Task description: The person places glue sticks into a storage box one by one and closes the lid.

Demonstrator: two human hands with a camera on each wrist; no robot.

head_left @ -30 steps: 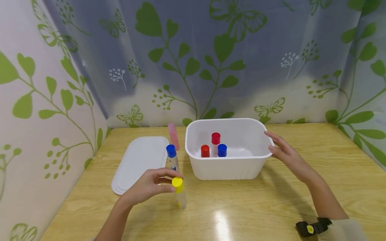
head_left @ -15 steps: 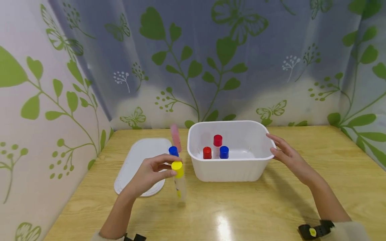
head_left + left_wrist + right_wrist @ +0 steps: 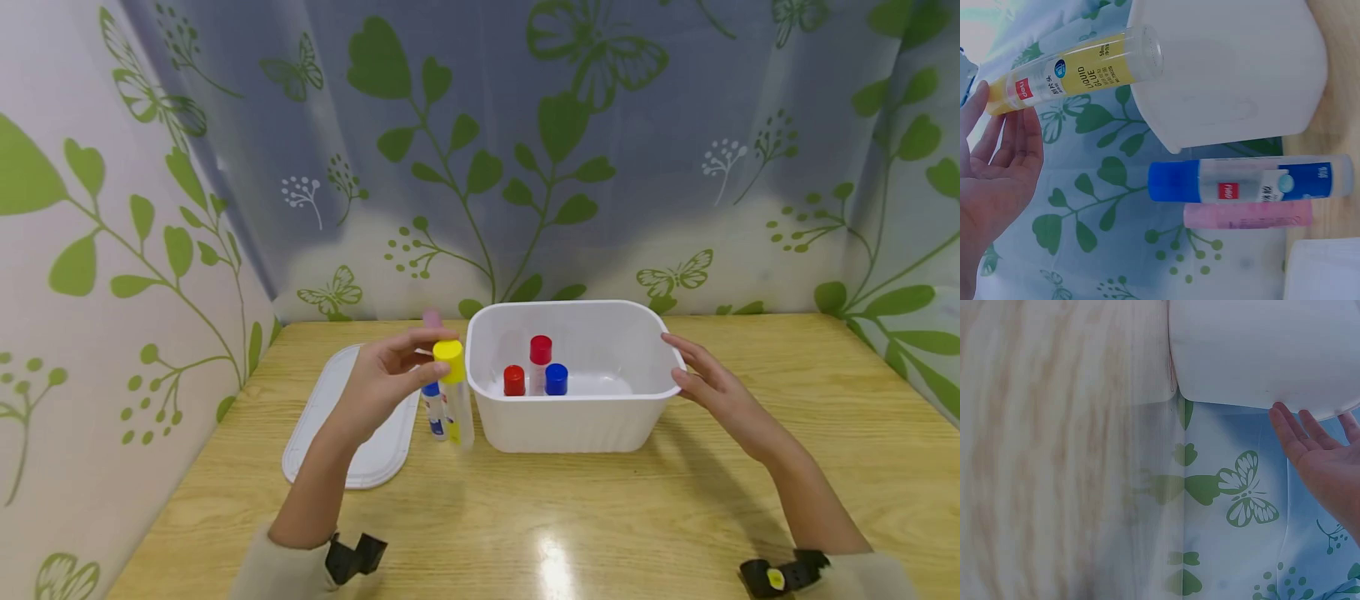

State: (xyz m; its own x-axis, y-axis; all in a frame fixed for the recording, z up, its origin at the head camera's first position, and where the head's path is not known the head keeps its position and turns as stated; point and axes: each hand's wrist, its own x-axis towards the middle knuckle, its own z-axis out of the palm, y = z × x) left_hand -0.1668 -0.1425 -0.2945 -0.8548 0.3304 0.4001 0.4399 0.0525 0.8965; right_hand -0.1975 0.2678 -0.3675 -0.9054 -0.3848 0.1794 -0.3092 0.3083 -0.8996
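Note:
My left hand (image 3: 384,379) pinches the yellow cap of a clear liquid glue bottle (image 3: 457,412), held upright in the air by the left wall of a white plastic bin (image 3: 573,425). In the left wrist view, the glue bottle (image 3: 1082,70) shows its yellow label and has its base near the bin. Behind it stands a blue-capped glue bottle (image 3: 435,414), partly covered in the head view. Fingers of my right hand (image 3: 723,396) lie fairly straight against the bin's right rim. Inside the bin, two red-capped bottles (image 3: 541,350) and one blue-capped bottle (image 3: 557,379) stand upright.
A white lid (image 3: 382,458) lies flat on the wooden table (image 3: 600,525), left of the bin. A pink tube (image 3: 1247,214) stands behind the blue-capped bottle, mostly hidden in the head view. Patterned curtains (image 3: 480,167) hang behind and beside the table.
My left hand has lifted the yellow-capped glue bottle off the table and carried it up and forward to the bin's left side. My right hand has stayed at the rim.

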